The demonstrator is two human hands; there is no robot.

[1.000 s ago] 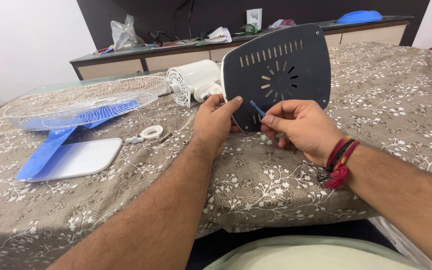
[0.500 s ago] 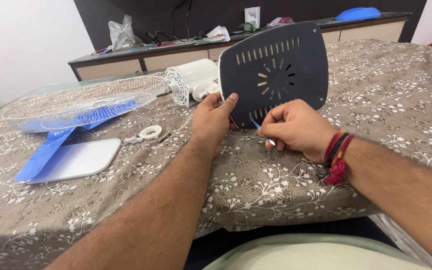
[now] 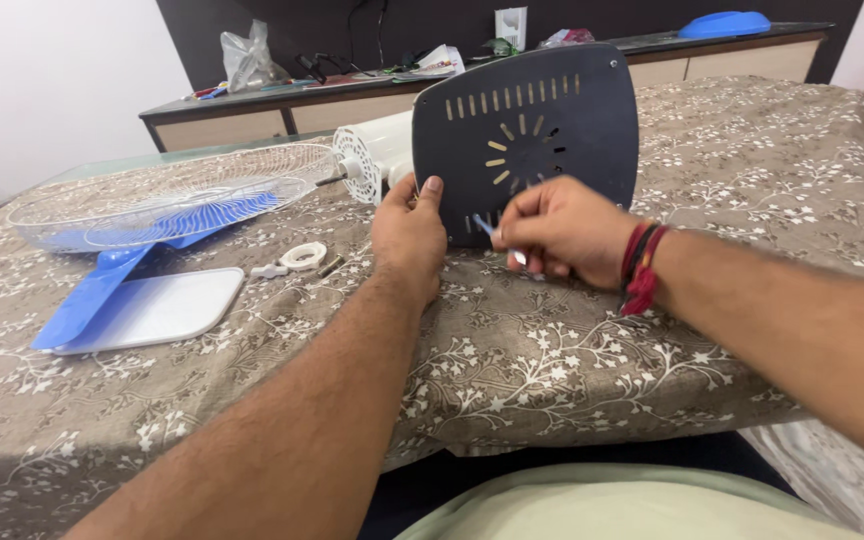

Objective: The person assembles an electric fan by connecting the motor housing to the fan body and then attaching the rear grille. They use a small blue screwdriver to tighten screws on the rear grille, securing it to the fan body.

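Note:
A dark slotted fan base plate (image 3: 562,120) stands on edge on the patterned cloth. My left hand (image 3: 407,235) grips its lower left edge, thumb up against the rim. My right hand (image 3: 562,230) holds a thin blue-handled tool (image 3: 485,226), its tip at the plate's lower slots. Red and black threads circle my right wrist. Behind the plate lies the white fan motor housing (image 3: 377,150).
A white wire fan guard (image 3: 172,195) lies over blue blades at the left, with a white panel (image 3: 157,308) in front. A small white ring nut (image 3: 302,257) and screws sit near it. A cluttered sideboard (image 3: 352,95) runs along the back.
The plate has shifted left and turned slightly. My right hand moved left and lower against it, bringing the blue tool to the lower slots. My left hand stayed on the edge.

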